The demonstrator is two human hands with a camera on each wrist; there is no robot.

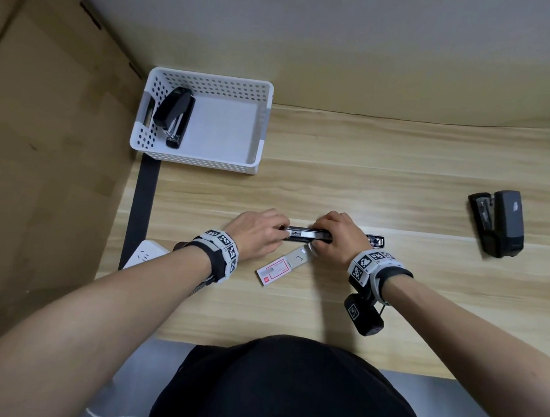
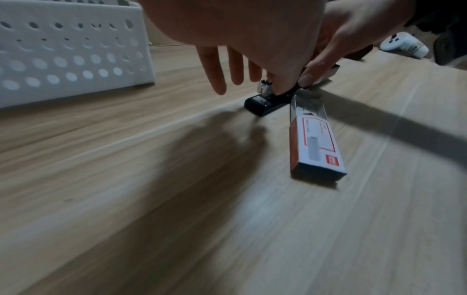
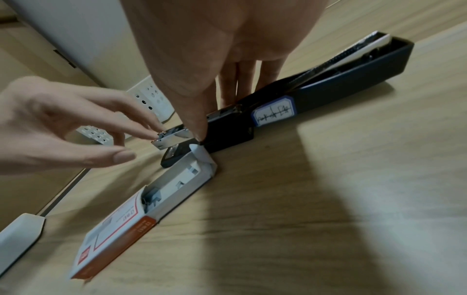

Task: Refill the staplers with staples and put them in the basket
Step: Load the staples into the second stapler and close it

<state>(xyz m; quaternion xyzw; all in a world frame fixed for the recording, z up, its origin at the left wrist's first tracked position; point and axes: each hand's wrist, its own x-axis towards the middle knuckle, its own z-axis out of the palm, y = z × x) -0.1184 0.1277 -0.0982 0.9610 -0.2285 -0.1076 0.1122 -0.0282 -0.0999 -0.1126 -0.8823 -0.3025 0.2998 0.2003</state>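
Observation:
A black stapler [image 1: 337, 238] lies swung fully open and flat on the wooden desk [image 1: 385, 171] between my hands. My right hand [image 1: 325, 237] grips its middle, thumb on the near side and fingers on the far side [image 3: 215, 117]. My left hand [image 1: 275, 233] has straight fingers, one fingertip touching the metal magazine end [image 3: 171, 137], thumb apart [image 3: 144, 137]. An open staple box [image 1: 282, 268] lies just in front, staples visible inside [image 3: 151, 199]. The white perforated basket [image 1: 201, 164] at back left holds one black stapler [image 1: 175, 115].
Another dark stapler [image 1: 499, 222] lies at the desk's right side. A white power strip [image 1: 145, 254] sits by my left wrist at the desk's left edge. A brown cardboard wall [image 1: 43, 124] closes off the left side.

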